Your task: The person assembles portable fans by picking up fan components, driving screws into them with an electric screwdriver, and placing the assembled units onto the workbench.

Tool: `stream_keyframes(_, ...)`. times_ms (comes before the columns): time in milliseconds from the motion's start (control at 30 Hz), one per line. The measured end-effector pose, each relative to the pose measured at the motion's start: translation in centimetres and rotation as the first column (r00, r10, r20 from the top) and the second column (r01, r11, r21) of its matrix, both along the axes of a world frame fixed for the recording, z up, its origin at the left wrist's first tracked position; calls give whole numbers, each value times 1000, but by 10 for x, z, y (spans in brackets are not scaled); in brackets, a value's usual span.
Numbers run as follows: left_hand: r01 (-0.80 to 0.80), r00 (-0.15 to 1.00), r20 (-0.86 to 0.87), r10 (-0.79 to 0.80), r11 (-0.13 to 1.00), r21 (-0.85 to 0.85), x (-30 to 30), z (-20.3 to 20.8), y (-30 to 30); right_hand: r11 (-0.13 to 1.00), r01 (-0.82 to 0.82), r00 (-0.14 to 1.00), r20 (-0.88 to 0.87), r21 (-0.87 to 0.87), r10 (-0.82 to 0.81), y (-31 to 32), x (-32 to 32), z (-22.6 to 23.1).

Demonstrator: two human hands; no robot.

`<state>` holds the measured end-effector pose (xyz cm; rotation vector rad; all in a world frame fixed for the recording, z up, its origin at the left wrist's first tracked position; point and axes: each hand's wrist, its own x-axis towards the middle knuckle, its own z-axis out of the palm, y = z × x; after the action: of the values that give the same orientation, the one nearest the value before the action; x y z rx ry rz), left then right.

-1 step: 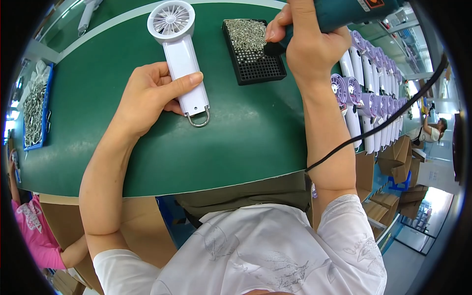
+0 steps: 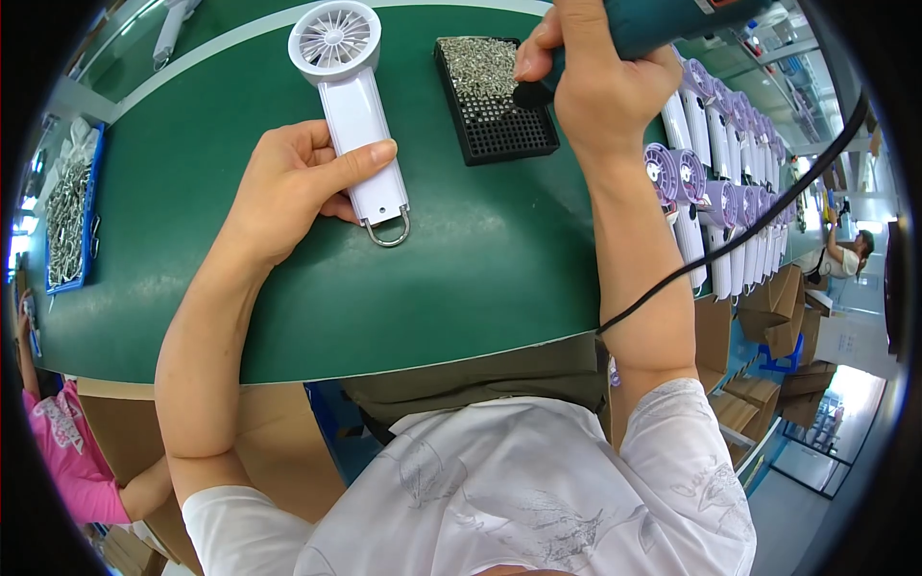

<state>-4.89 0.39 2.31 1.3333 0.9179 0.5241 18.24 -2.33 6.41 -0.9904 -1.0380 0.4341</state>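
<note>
A white handheld fan (image 2: pixel 360 125) lies on the green table with its round grille at the far end. My left hand (image 2: pixel 307 178) is closed around its handle, thumb across the top. A metal loop (image 2: pixel 388 233) sticks out of the handle's near end, beside a small screw hole. My right hand (image 2: pixel 610 91) grips a dark teal electric screwdriver (image 2: pixel 663 24) with a black nose. That nose is over the right edge of a black screw tray (image 2: pixel 509 134), which holds many small silver screws (image 2: pixel 477 67). The tool's tip is hard to make out.
At the left edge stands a blue bin (image 2: pixel 96 206) of metal clips. Rows of purple-and-white fans (image 2: pixel 715 202) fill the table's right side. The tool's black cord (image 2: pixel 740 240) runs past my right forearm. A person in pink (image 2: pixel 77 451) is at the lower left.
The screwdriver and my right hand have shifted slightly to the left over the screw tray. My left hand and the fan have stayed in place.
</note>
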Motion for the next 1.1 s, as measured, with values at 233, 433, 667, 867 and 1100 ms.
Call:
stream_keyframes(233,-29,1000,-12,29,1000,5,4,1,1,1000,-13,1000,-10,1,13,4,-4,2)
stream_keyframes(433,-35,999,-5,35,999,3,6,-3,2,997,45,998,-35,58,-43,-4,-5,7)
stream_keyframes(667,-16,1000,11,16,1000,-2,6,-2,3,914,-307,936,-92,264,341,-32,-12,17)
stream_keyframes(867,-18,999,29,18,1000,9,8,-3,3,897,-438,898,-23,63,440,-56,-34,20)
stream_keyframes(1100,-30,999,10,30,999,42,3,-2,2,774,-619,785,136,136,604,-47,-41,6)
